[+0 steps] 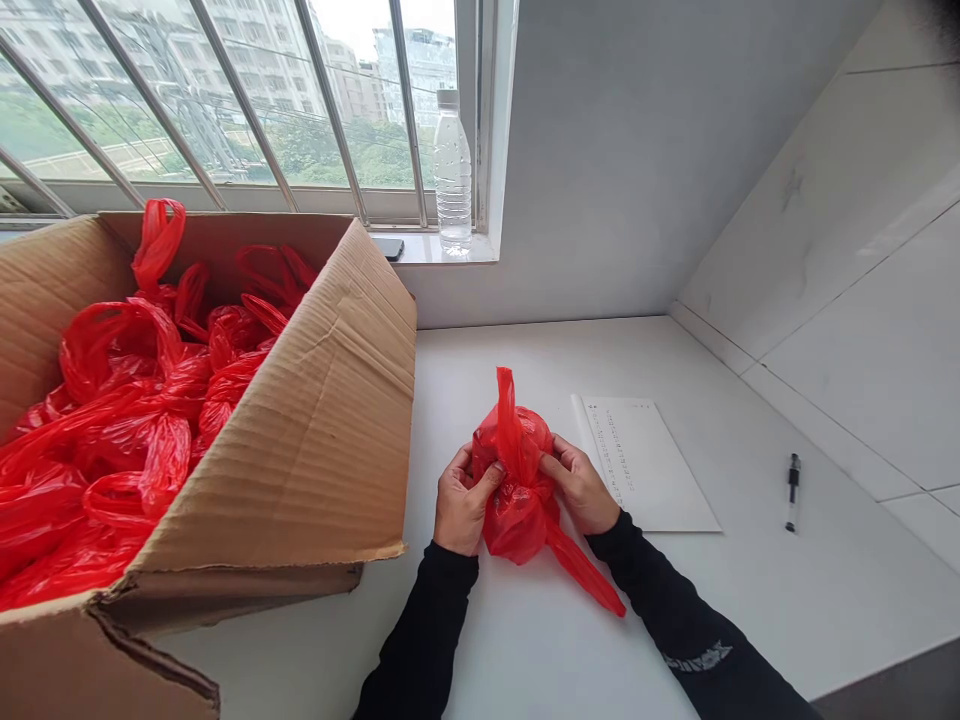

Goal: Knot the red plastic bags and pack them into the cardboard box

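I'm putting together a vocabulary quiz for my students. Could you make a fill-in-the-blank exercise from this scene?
1. The left hand and right hand grip a plastic bag coloured ____.
2. The cardboard box holds many more red ____.
3. The water bottle stands on the ____.
4. Right of the sheet of paper lies a ____.

Missing words: red; bags; windowsill; pen.

On the table (525, 640), the carton (315, 430) stands left of the bag (517, 500), sheet (645, 460) and pen (792, 492) right of it.
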`<state>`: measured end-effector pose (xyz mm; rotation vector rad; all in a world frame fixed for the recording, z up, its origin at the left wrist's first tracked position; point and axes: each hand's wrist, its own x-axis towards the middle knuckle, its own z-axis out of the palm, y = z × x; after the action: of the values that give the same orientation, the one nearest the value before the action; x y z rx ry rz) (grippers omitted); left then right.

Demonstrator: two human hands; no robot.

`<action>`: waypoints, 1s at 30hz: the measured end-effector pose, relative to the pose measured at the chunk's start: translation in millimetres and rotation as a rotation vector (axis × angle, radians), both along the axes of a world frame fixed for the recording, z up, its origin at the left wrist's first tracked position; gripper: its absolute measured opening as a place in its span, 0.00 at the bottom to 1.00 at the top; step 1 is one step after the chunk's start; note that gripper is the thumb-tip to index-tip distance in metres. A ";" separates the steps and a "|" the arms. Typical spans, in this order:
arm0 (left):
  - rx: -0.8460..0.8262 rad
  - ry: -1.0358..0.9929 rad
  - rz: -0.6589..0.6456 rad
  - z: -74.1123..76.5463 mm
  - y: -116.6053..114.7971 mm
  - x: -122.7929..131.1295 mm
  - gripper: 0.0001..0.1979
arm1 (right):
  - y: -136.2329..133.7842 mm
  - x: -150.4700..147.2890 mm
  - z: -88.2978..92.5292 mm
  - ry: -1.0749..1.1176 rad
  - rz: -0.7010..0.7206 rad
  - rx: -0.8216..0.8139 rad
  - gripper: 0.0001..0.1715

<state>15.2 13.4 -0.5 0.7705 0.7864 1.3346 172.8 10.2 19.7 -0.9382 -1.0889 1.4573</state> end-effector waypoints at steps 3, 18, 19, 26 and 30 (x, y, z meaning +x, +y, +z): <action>-0.032 0.005 0.024 -1.0 0.1 0.0 0.19 | 0.7 0.1 -1.3 -0.004 0.006 0.013 0.17; -0.059 0.010 0.029 -0.1 -0.1 1.4 0.15 | -0.5 -0.2 2.4 0.010 -0.041 0.034 0.14; -0.058 0.006 0.031 -0.2 0.2 1.6 0.14 | -0.7 -0.3 1.7 0.008 -0.045 0.030 0.14; -0.097 -0.048 -0.053 4.1 -2.7 3.4 0.20 | -0.8 0.0 -3.1 0.070 -0.091 -0.017 0.18; -0.090 -0.021 -0.172 6.7 -6.7 4.8 0.19 | -1.2 -0.6 -1.9 0.101 -0.087 -0.038 0.20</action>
<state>20.0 6.7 6.2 0.7350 0.7408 1.1444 172.3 9.0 17.8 -0.9181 -0.9386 1.4426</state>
